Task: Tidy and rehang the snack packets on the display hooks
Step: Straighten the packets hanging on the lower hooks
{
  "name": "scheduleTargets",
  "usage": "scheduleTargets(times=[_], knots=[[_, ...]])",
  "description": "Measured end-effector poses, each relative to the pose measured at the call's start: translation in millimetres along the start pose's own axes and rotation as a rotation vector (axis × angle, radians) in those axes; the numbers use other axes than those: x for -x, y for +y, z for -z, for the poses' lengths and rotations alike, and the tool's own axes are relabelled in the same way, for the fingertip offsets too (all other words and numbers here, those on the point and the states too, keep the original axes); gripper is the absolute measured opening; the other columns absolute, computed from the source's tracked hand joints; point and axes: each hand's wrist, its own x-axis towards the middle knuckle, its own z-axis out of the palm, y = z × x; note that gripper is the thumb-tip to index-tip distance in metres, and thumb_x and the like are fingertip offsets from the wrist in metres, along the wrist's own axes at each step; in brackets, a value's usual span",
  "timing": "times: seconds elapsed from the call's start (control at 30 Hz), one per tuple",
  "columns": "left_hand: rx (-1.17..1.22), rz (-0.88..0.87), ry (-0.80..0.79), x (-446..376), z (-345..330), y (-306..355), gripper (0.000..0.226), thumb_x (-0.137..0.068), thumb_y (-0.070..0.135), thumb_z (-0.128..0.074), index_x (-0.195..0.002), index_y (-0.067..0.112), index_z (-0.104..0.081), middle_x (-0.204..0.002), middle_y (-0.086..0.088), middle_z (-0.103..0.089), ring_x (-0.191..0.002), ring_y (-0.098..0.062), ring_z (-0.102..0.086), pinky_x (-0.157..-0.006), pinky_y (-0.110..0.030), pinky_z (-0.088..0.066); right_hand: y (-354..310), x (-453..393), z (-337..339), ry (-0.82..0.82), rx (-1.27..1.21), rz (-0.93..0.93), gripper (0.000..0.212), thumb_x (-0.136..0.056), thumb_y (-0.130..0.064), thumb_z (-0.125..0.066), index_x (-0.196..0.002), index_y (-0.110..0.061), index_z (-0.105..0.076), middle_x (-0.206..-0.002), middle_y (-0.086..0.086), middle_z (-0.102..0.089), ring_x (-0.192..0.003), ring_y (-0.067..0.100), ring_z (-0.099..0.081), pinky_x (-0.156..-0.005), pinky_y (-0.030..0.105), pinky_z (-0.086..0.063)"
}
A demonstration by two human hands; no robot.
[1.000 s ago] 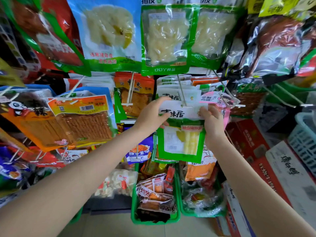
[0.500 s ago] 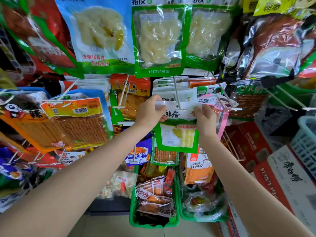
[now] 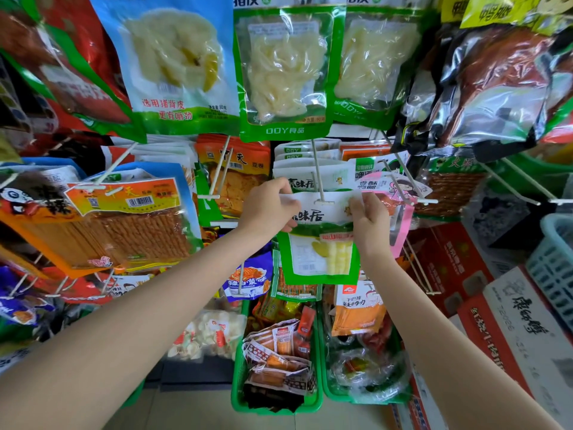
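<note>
A green and white snack packet hangs in front of me at the tip of a white display hook. My left hand pinches its top left corner. My right hand pinches its top right edge. The hook's crossbar end shows in front of the packet's white header. Behind it on the same hook sit several more packets of the same kind. A pink packet hangs on the hook just to the right.
Large pig-skin packets hang above, orange strip packets to the left. Two green baskets of loose snacks stand below. Red and white cartons and a blue basket fill the right side.
Both hands have lifted the green and white packet upward and back along the hook, so the hook's end now shows through its header.
</note>
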Motion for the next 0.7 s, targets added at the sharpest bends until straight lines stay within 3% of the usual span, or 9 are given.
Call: scheduleTargets(times=[0.17,0.23,0.3,0.4,0.47,0.53,0.6,0.63,0.7], knots=[[-0.007,0.063,-0.009,-8.4,-4.0,-0.9,0.016,-0.085,0.004,-0.055,-0.071,0.008,-0.047,-0.078,-0.008,-0.064,-0.062,-0.016,-0.069,-0.06,-0.037,-0.059,-0.9,-6.5,-0.4,-0.002,0.06,-0.016,0.02,-0.097,-0.013,-0.04,-0.078,-0.008,-0.042,-0.067,0.006,-0.041,-0.061,0.016,-0.035,-0.057,0.027,-0.028],[-0.033,0.071,0.026,-16.4,-7.2,-3.7,0.013,-0.084,0.008,-0.057,-0.073,0.008,-0.05,-0.082,-0.012,-0.064,-0.071,-0.022,-0.069,-0.068,-0.044,-0.058,-7.1,-13.4,1.9,-0.028,0.187,-0.016,0.01,-0.095,-0.009,-0.04,-0.087,-0.007,-0.044,-0.068,-0.001,-0.043,-0.06,0.013,-0.038,-0.053,0.022,-0.03],[-0.076,0.075,0.082,-27.3,-10.5,-3.5,0.014,-0.084,0.011,-0.058,-0.073,0.01,-0.05,-0.082,-0.011,-0.063,-0.079,-0.026,-0.066,-0.074,-0.046,-0.055,-12.0,-20.8,12.8,-0.024,0.307,-0.06,0.014,-0.093,-0.003,-0.042,-0.106,-0.004,-0.049,-0.087,0.002,-0.053,-0.077,0.016,-0.049,-0.064,0.02,-0.038],[-0.016,0.111,0.174,-45.2,-15.1,1.3,0.019,-0.085,0.014,-0.057,-0.069,0.016,-0.047,-0.086,-0.013,-0.063,-0.086,-0.029,-0.064,-0.075,-0.043,-0.053,-3.8,-26.2,41.2,-0.005,0.494,-0.107,0.029,-0.089,0.003,-0.043,-0.115,-0.002,-0.054,-0.102,0.005,-0.056,-0.084,0.02,-0.055,-0.07,0.023,-0.043],[-0.005,0.147,0.228,-51.6,-18.7,5.6,0.007,-0.088,0.015,-0.053,-0.083,0.011,-0.052,-0.093,-0.014,-0.062,-0.092,-0.029,-0.06,-0.072,-0.034,-0.048,12.6,-22.1,59.6,0.026,0.574,-0.131,0.032,-0.085,0.006,-0.043,-0.11,-0.003,-0.062,-0.11,0.01,-0.06,-0.087,0.024,-0.06,-0.075,0.024,-0.049],[-0.013,0.133,0.259,-50.9,-24.1,6.8,0.014,-0.092,0.013,-0.048,-0.103,0.005,-0.052,-0.105,-0.015,-0.058,-0.099,-0.029,-0.056,-0.076,-0.034,-0.044,22.5,-17.6,75.1,0.211,0.582,-0.128,0.029,-0.084,0.004,-0.045,-0.107,-0.002,-0.062,-0.119,0.02,-0.057,-0.094,0.032,-0.057,-0.076,0.027,-0.043],[-0.026,0.002,0.317,-39.6,-28.7,5.2,0.022,-0.091,0.006,-0.049,-0.112,0.002,-0.046,-0.119,-0.014,-0.05,-0.101,-0.025,-0.055,-0.078,-0.031,-0.045,19.9,-21.7,87.5,0.407,0.525,-0.051,0.03,-0.086,0.001,-0.051,-0.116,0.0,-0.054,-0.127,0.02,-0.044,-0.097,0.03,-0.05,-0.07,0.017,-0.031],[-0.025,-0.063,0.347,-31.3,-30.4,3.3,0.026,-0.088,0.002,-0.05,-0.113,0.003,-0.044,-0.121,-0.014,-0.045,-0.098,-0.021,-0.054,-0.076,-0.027,-0.045,15.9,-28.5,91.0,0.419,0.517,-0.008,0.037,-0.086,-0.002,-0.055,-0.122,-0.002,-0.048,-0.132,0.018,-0.04,-0.102,0.03,-0.05,-0.069,0.014,-0.029],[-0.014,-0.126,0.375,-15.4,-33.9,-4.2,0.029,-0.084,-0.004,-0.05,-0.111,0.005,-0.043,-0.121,-0.013,-0.039,-0.093,-0.014,-0.05,-0.073,-0.024,-0.045,9.2,-47.6,93.2,0.254,0.545,-0.035,0.052,-0.084,-0.005,-0.061,-0.132,-0.008,-0.042,-0.136,0.012,-0.043,-0.108,0.027,-0.054,-0.07,0.013,-0.036]])
